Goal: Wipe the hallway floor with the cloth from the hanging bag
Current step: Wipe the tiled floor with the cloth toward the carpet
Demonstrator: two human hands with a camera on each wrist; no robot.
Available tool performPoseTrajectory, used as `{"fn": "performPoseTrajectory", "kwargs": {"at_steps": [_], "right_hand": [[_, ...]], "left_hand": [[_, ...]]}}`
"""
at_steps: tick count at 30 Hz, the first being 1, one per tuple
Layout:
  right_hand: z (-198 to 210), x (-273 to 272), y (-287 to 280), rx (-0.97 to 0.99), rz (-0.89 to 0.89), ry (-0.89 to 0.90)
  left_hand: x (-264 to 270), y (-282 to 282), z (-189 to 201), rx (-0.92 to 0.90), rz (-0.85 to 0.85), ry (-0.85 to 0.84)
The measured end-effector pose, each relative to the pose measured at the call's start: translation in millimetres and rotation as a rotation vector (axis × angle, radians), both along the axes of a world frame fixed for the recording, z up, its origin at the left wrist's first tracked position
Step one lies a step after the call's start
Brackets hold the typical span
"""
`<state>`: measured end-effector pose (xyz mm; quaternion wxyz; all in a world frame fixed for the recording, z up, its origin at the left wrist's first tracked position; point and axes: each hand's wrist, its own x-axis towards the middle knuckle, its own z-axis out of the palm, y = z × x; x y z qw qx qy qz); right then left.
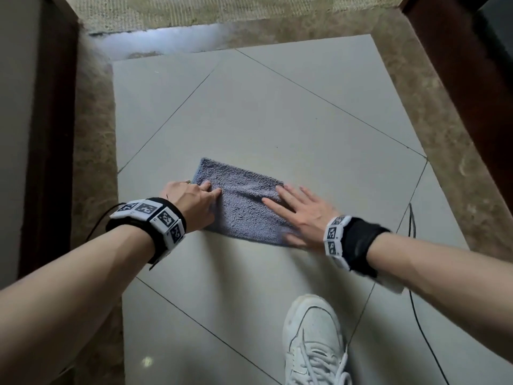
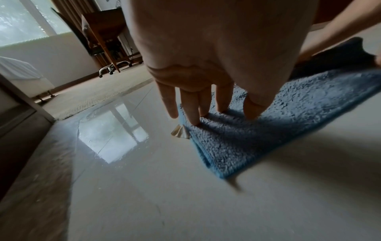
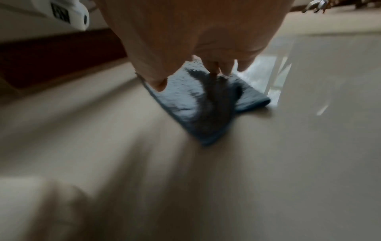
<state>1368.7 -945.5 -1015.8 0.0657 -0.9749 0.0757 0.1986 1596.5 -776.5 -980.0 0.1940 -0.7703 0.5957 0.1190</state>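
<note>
A folded blue-grey terry cloth [image 1: 244, 202] lies flat on the pale tiled hallway floor [image 1: 263, 107]. My left hand [image 1: 191, 200] presses its left end with straight fingers, fingertips [image 2: 194, 120] down on the cloth [image 2: 268, 127]. My right hand [image 1: 299, 209] lies flat with spread fingers on the cloth's right end. In the right wrist view the picture is blurred; the right hand's fingers [image 3: 214, 68] rest on the cloth [image 3: 195, 104]. A small beige tag [image 2: 180, 132] sticks out at the cloth's left edge.
My white sneaker [image 1: 315, 343] stands on the tiles near the bottom. A black cable [image 1: 413, 273] trails on the right. Brown marble borders [image 1: 94, 134] and dark wood door frames [image 1: 47, 107] flank the tiles. Carpet [image 1: 194, 9] lies beyond, with chair legs [image 2: 111, 65] farther off.
</note>
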Motion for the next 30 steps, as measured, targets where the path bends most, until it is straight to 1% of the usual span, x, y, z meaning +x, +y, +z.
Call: {"fn": "performPoseTrajectory", "kwargs": {"at_steps": [2, 3, 6, 8, 11, 14, 17, 20, 21, 22, 23, 25, 26, 27, 28, 30], "right_hand": [[-2.4, 0.6, 32.3, 0.089, -0.114, 0.01], [-5.7, -0.5, 48.3, 0.122, -0.193, 0.055], [-12.8, 0.4, 81.3, 0.094, -0.37, 0.092], [-14.5, 3.4, 82.4, 0.103, -0.432, 0.091], [-11.9, 6.9, 60.1, 0.139, -0.458, 0.096], [-10.7, 1.0, 30.6, 0.145, -0.456, 0.082], [-16.1, -19.2, -10.7, 0.066, -0.429, 0.098], [-16.2, -37.4, -53.5, -0.016, -0.427, 0.157], [-13.9, -37.4, -62.7, -0.025, -0.453, 0.139], [-10.6, -33.2, -67.3, -0.032, -0.496, 0.078], [-6.1, -25.4, -66.3, -0.031, -0.55, -0.022], [-0.9, -1.2, -48.7, -0.007, -0.669, -0.23], [-1.1, 13.4, -36.4, 0.029, -0.726, -0.253], [-3.8, 27.4, -22.7, 0.083, -0.782, -0.205], [-8.5, 38.5, -9.7, 0.12, -0.833, -0.119], [-20.7, 47.2, 4.0, 0.102, -0.872, 0.024]], "left_hand": [[0.7, 0.2, 2.7, 0.039, 0.02, -0.004], [0.8, 1.1, 4.0, 0.051, 0.018, -0.001], [0.4, 2.3, 6.2, 0.053, 0.007, 0.005], [-0.7, 0.5, 5.4, 0.054, 0.009, 0.011], [-1.9, -5.6, 1.3, 0.02, 0.045, 0.023], [-6.8, -16.7, 1.1, -0.046, 0.095, 0.081], [-17.1, -34.3, 0.0, -0.104, 0.077, 0.169], [-36.7, -61.5, -0.6, -0.078, 0.02, 0.227], [-42.0, -71.1, -1.5, -0.073, 0.017, 0.223], [-45.1, -80.1, -0.7, -0.081, 0.03, 0.217], [-46.3, -88.4, -0.5, -0.093, 0.051, 0.216], [-42.5, -99.0, -2.2, -0.139, 0.058, 0.205], [-38.6, -102.9, -3.5, -0.161, 0.036, 0.197], [-33.7, -103.9, -5.5, -0.165, 0.002, 0.191], [-29.2, -103.9, -7.7, -0.136, -0.034, 0.182], [-23.5, -101.2, -12.4, -0.028, -0.111, 0.147]]}}
